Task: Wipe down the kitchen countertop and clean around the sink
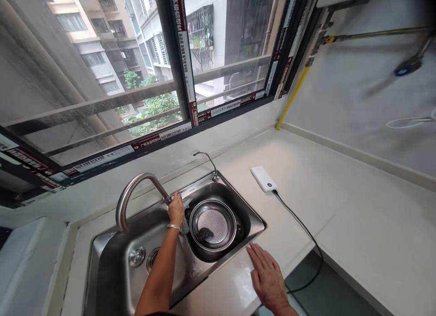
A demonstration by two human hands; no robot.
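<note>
My left hand (pixel 176 210), with a metal bangle (pixel 174 227) on the wrist, grips a grey cloth (pixel 185 225) at the base of the curved steel faucet (pixel 136 190). The cloth is mostly hidden by my fingers. This hand stands over the divider of a stainless steel double sink (pixel 254 222). In the right basin sits a round mesh strainer (pixel 213 225) holding a dark clump. My right hand (pixel 267 277) rests flat with spread fingers on the cream countertop (pixel 299 202), just in front of the sink's edge.
A slim gooseneck tap (pixel 207 159) rises behind the sink. A white power bank (pixel 264 179) with a black cable (pixel 308 234) lies on the counter. A window (pixel 98 93) runs along the back, and a yellow pipe (pixel 293 96) climbs the wall.
</note>
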